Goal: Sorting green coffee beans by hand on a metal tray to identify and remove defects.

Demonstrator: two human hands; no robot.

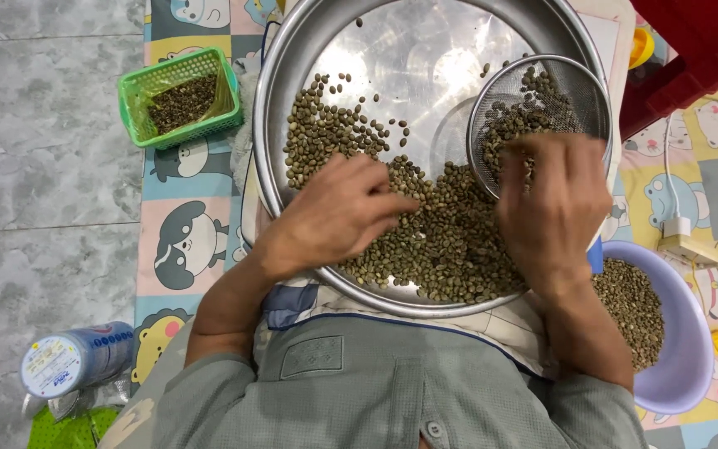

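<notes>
Both hands (338,212) palm-down on beans (450,241)

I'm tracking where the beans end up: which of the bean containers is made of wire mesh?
The small round mesh strainer resting inside the big steel tray, under the right hand. The green basket and purple bowl are plastic.

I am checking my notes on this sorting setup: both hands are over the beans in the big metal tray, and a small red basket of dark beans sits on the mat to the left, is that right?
Nearly: the basket is green, not red, as the head view shows. The rest holds: the left hand and right hand are over the beans in the big metal tray, and the basket of dark beans sits on the mat to the left.
</notes>
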